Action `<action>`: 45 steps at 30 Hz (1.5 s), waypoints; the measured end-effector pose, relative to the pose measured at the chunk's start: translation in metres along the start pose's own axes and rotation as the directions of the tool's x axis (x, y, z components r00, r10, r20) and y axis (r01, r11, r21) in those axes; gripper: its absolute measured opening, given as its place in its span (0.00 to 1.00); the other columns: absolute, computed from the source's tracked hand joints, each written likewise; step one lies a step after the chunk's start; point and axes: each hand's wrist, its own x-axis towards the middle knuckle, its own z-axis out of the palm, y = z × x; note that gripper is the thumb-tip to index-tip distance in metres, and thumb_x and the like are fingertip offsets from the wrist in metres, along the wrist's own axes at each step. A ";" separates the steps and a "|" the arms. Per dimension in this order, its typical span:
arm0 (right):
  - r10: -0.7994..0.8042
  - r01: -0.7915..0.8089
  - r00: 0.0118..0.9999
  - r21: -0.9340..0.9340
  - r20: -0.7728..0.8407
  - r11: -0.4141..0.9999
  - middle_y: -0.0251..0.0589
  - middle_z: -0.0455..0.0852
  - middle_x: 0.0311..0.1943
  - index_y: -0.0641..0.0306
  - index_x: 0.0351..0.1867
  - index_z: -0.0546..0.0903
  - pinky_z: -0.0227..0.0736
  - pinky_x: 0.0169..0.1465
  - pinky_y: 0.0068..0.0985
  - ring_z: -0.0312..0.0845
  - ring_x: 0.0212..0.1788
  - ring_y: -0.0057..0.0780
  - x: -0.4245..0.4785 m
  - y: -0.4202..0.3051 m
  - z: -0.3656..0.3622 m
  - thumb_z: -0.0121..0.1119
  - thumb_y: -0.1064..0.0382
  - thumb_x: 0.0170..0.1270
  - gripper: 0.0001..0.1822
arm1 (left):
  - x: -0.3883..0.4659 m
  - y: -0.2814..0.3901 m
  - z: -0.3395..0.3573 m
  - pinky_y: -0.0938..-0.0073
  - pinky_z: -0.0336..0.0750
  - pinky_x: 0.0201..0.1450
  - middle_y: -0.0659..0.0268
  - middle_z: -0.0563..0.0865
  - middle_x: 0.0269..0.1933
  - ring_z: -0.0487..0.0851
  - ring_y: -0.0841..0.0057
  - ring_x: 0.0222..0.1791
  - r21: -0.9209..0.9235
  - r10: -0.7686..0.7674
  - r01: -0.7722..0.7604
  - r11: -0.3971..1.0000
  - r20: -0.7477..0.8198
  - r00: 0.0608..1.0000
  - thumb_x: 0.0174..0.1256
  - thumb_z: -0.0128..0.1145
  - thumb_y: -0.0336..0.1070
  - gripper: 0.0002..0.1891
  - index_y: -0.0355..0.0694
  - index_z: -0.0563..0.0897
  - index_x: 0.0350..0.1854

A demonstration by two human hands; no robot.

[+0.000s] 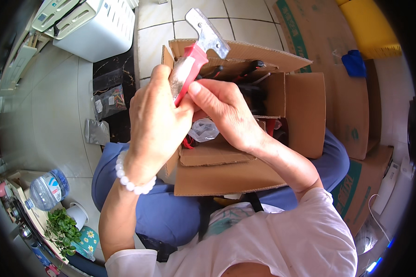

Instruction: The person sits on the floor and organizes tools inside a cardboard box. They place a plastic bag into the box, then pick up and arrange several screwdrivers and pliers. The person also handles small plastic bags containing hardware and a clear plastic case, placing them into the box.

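A hand scraper (190, 65) with a red handle and a metal T-shaped head points up and away over an open cardboard box (228, 178). My left hand (159, 110), with a white bead bracelet at the wrist, is wrapped around its handle, which has a pale, dirt-smudged face. The thumb and fingers of my right hand (225, 110) pinch the handle's right edge, close to my left thumb. Two bolts or screws show on the metal head. Inside the box are dark-handled tools (249, 69) and a clear plastic bag (204, 130); my hands hide part of the contents.
The box stands between my legs. Small plastic bags (111, 102) of parts lie on a dark floor strip to the left. A white bin (97, 31) is at upper left, a water bottle (48, 190) and plant (64, 228) at lower left. Large cardboard (346, 114) leans at right.
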 end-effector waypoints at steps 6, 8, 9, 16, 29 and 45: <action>0.305 -0.287 0.952 0.267 -0.026 0.920 0.37 0.82 0.32 0.69 0.38 0.80 0.77 0.41 0.23 0.79 0.34 0.23 0.000 -0.010 -0.013 0.55 0.42 0.67 0.25 | 0.000 0.006 0.008 0.58 0.74 0.39 0.51 0.80 0.41 0.80 0.52 0.38 0.042 0.334 -0.334 0.942 0.022 0.942 0.55 0.58 0.25 0.15 0.32 0.74 0.46; 0.340 -0.322 0.940 0.286 -0.016 0.903 0.38 0.82 0.32 0.68 0.38 0.80 0.77 0.41 0.23 0.79 0.34 0.24 -0.002 -0.012 -0.018 0.56 0.43 0.66 0.24 | -0.001 0.011 0.002 0.60 0.75 0.40 0.51 0.79 0.42 0.80 0.53 0.38 -0.022 0.308 -0.308 0.951 0.114 0.945 0.55 0.59 0.26 0.17 0.30 0.74 0.48; 0.361 -0.344 0.933 0.303 0.002 0.889 0.39 0.82 0.33 0.68 0.38 0.79 0.77 0.41 0.24 0.80 0.35 0.25 -0.003 -0.013 -0.021 0.57 0.45 0.65 0.23 | -0.002 0.012 0.000 0.61 0.75 0.41 0.51 0.78 0.42 0.79 0.53 0.39 -0.053 0.295 -0.290 0.956 0.160 0.942 0.56 0.60 0.26 0.18 0.29 0.74 0.49; 0.529 -0.526 0.848 0.059 -0.042 0.848 0.45 0.83 0.36 0.70 0.41 0.77 0.80 0.42 0.28 0.83 0.37 0.32 -0.015 -0.022 -0.054 0.54 0.58 0.59 0.16 | -0.003 0.004 -0.044 0.84 0.74 0.32 0.66 0.81 0.38 0.76 0.87 0.29 -0.501 -0.028 0.111 0.858 0.170 0.985 0.62 0.61 0.29 0.19 0.27 0.76 0.54; 0.355 -0.205 0.926 -0.960 -0.127 0.191 0.58 0.83 0.34 0.70 0.34 0.79 0.73 0.48 0.44 0.79 0.43 0.54 0.008 0.011 -0.102 0.51 0.57 0.58 0.16 | 0.002 -0.004 -0.048 0.87 0.74 0.34 0.66 0.82 0.36 0.76 0.87 0.34 -0.374 -0.176 0.180 0.910 0.045 0.983 0.63 0.60 0.28 0.12 0.30 0.81 0.48; 0.668 -0.536 0.669 -0.834 -0.326 0.130 0.45 0.89 0.34 0.67 0.46 0.83 0.76 0.47 0.29 0.88 0.37 0.35 0.101 0.134 -0.046 0.48 0.60 0.61 0.18 | 0.002 -0.005 -0.044 0.82 0.74 0.34 0.63 0.84 0.35 0.78 0.83 0.34 -0.286 -0.141 0.140 0.948 0.017 0.990 0.61 0.61 0.28 0.12 0.30 0.81 0.45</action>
